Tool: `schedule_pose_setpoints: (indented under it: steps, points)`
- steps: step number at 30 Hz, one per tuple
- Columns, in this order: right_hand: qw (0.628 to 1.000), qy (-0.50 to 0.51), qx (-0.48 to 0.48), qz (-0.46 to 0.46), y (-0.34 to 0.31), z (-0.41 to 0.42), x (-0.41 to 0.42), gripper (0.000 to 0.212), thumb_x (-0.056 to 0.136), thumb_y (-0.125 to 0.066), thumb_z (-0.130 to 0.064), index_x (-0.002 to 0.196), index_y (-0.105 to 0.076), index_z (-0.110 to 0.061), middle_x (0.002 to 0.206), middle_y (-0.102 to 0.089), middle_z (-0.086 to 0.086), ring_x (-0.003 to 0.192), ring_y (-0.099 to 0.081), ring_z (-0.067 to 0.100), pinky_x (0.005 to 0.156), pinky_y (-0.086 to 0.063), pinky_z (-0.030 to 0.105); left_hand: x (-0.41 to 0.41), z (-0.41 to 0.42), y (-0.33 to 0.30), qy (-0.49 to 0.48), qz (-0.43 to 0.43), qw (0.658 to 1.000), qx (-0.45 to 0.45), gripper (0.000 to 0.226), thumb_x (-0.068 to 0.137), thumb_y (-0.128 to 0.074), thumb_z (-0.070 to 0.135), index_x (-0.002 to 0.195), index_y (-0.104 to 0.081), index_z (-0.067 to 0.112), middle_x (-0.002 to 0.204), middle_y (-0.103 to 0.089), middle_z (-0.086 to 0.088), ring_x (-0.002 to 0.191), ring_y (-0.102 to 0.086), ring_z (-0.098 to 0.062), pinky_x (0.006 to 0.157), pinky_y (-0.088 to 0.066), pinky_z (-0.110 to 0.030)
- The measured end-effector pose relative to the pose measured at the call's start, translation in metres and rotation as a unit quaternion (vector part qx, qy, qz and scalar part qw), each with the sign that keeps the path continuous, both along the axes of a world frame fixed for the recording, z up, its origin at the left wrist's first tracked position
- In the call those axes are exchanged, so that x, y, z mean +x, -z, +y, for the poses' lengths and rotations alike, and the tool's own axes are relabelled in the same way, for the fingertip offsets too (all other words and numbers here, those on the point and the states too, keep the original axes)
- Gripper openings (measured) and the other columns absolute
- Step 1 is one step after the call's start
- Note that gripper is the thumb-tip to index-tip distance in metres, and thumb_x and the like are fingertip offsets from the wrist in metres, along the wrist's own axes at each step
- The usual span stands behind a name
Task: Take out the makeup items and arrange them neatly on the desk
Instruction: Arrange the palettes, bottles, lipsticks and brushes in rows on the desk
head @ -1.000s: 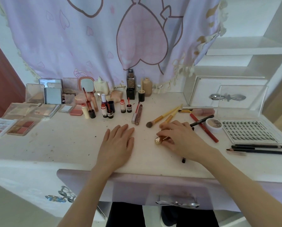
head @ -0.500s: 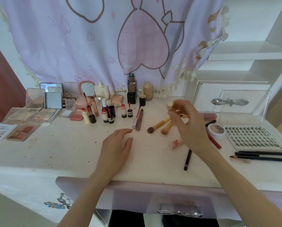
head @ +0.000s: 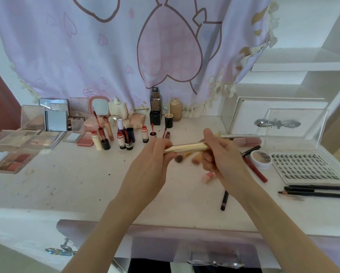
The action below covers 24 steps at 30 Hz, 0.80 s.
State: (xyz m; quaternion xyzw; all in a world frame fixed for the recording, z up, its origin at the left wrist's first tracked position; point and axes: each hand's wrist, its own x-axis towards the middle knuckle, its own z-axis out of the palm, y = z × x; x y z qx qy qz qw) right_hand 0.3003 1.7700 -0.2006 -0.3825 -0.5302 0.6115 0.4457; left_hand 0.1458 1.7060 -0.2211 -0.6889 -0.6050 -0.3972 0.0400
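Both hands up over the desk [head: 70,186] at centre, gold tube [head: 187,147] held level between them. Left hand [head: 151,164] grips the tube's 9 o'clock end w/ curled fingers; right hand [head: 222,156] grips the 3 o'clock end, thumb on top. Under the hands, 2 brushes [head: 178,159] lie on the desk, partly hidden. Small pink tube [head: 208,176] at 5 o'clock of the hands, black pencil [head: 224,200] just below it. Lash tray [head: 307,168] at 3 o'clock, palettes [head: 13,162] at 9, lip bottles [head: 123,138] at 11
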Motion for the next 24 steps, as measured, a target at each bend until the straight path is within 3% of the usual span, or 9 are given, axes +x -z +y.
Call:
schedule_pose_setpoints:
  steps: [3, 6, 8, 10, 12, 16, 19, 22, 24]
  points:
    - [0.998, -0.036, -0.047, -0.004, 0.000, -0.002, -0.004, 0.032, 0.090, -0.056, -0.034, 0.087, -0.057, -0.002, 0.045, -0.027, -0.007, 0.045, -0.021, 0.012, 0.047, -0.018, 0.024, 0.000, -0.003, -0.005, -0.018, 0.026, 0.999, 0.003, 0.042, 0.095, -0.024, 0.042, 0.090, -0.055, 0.014, 0.065, -0.038, 0.012, 0.049, -0.036, -0.005, 0.044, -0.027, -0.016]
    - [0.998, -0.050, 0.016, -0.038, 0.006, -0.010, -0.011, 0.027, 0.095, -0.049, -0.027, 0.087, -0.053, -0.001, 0.041, -0.035, -0.012, 0.042, -0.025, 0.007, 0.041, -0.024, 0.017, -0.005, 0.001, -0.004, -0.081, 0.049, 0.995, 0.021, 0.020, 0.092, -0.049, 0.013, 0.075, -0.057, 0.007, 0.049, -0.040, 0.006, 0.038, -0.031, -0.009, 0.036, -0.027, -0.021]
    - [0.985, -0.038, 0.138, -0.099, 0.008, -0.015, -0.013, 0.019, 0.096, -0.047, -0.023, 0.085, -0.052, -0.008, 0.043, -0.047, -0.015, 0.041, -0.031, 0.003, 0.041, -0.026, 0.012, -0.009, 0.008, -0.002, -0.084, -0.095, 0.991, -0.051, 0.034, 0.094, -0.046, 0.018, 0.062, -0.053, 0.011, 0.045, -0.046, 0.007, 0.040, -0.037, -0.008, 0.043, -0.034, -0.020]
    - [0.962, -0.049, 0.227, -0.146, 0.009, -0.018, -0.013, 0.012, 0.094, -0.049, -0.019, 0.082, -0.050, -0.021, 0.051, -0.051, -0.019, 0.043, -0.037, 0.002, 0.042, -0.028, 0.011, -0.015, 0.008, -0.001, -0.059, -0.257, 0.945, -0.193, 0.052, 0.096, -0.033, 0.040, 0.053, -0.053, 0.017, 0.038, -0.044, 0.007, 0.038, -0.038, -0.004, 0.045, -0.034, -0.019]
    - [0.949, -0.068, 0.253, -0.174, 0.010, -0.017, -0.010, 0.012, 0.092, -0.052, -0.017, 0.084, -0.052, -0.025, 0.056, -0.052, -0.014, 0.047, -0.039, 0.001, 0.045, -0.031, 0.011, -0.026, 0.006, -0.002, -0.029, -0.264, 0.933, -0.244, 0.059, 0.091, -0.028, 0.054, 0.058, -0.062, 0.019, 0.038, -0.046, 0.008, 0.035, -0.040, -0.002, 0.044, -0.036, -0.015]
    - [0.980, -0.029, 0.130, -0.149, 0.011, -0.007, -0.008, 0.015, 0.091, -0.055, -0.025, 0.086, -0.059, -0.012, 0.051, -0.053, -0.009, 0.045, -0.043, 0.004, 0.046, -0.034, 0.013, -0.038, -0.002, -0.004, 0.063, -0.139, 0.969, -0.195, 0.017, 0.087, -0.052, 0.038, 0.103, -0.046, 0.041, 0.071, -0.055, 0.010, 0.061, -0.052, 0.006, 0.059, -0.042, -0.007]
    - [0.995, -0.048, -0.021, -0.081, 0.013, -0.001, -0.008, 0.033, 0.092, -0.052, -0.033, 0.092, -0.059, -0.001, 0.048, -0.045, -0.004, 0.039, -0.033, 0.009, 0.038, -0.029, 0.017, -0.037, -0.006, 0.001, 0.084, -0.123, 0.983, -0.103, 0.031, 0.084, -0.063, 0.019, 0.092, -0.041, 0.039, 0.068, -0.051, 0.014, 0.061, -0.049, 0.003, 0.060, -0.040, -0.007]
    - [0.993, -0.096, 0.010, -0.074, 0.015, -0.003, -0.004, 0.021, 0.093, -0.053, -0.023, 0.095, -0.059, -0.003, 0.056, -0.054, 0.000, 0.043, -0.038, 0.008, 0.041, -0.032, 0.016, -0.037, -0.008, -0.002, 0.057, -0.152, 0.983, -0.090, 0.013, 0.089, -0.053, 0.029, 0.079, -0.048, 0.034, 0.058, -0.047, 0.011, 0.052, -0.044, 0.001, 0.052, -0.037, -0.010]
    - [0.989, -0.114, 0.050, -0.079, 0.016, -0.003, 0.000, 0.010, 0.090, -0.056, -0.011, 0.098, -0.060, -0.006, 0.065, -0.062, 0.002, 0.053, -0.047, 0.011, 0.050, -0.041, 0.019, -0.043, -0.007, -0.004, 0.000, -0.172, 0.980, -0.100, 0.032, 0.089, -0.037, 0.046, 0.066, -0.054, 0.031, 0.052, -0.046, 0.009, 0.048, -0.044, 0.001, 0.051, -0.036, -0.008]
